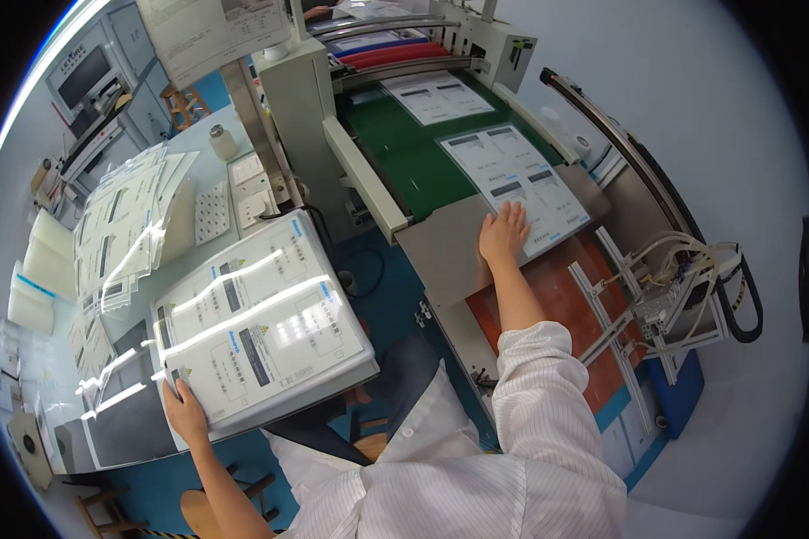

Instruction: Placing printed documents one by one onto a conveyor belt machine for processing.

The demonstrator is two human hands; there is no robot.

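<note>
My left hand (187,415) is at the near left corner of a thick stack of glossy printed plastic sheets (279,328), its thumb and fingers closed on the edge of the top sheet. How many layers it grips is hidden. My right hand (505,234) lies with fingers spread flat on a printed sheet (535,190), near that sheet's left edge. The sheet rests partly on a green conveyor belt (413,171) and partly on a grey plate (449,251). Farther along the belt lies another printed sheet (436,96), close to the red roller (395,57).
Loose printed sheets (121,220) lie fanned out on the left table, with a small bottle (222,142) behind them. Right of the belt stand a metal frame with tubes (683,278) and an orange-red board (548,310). A wooden stool (208,514) is below the left table.
</note>
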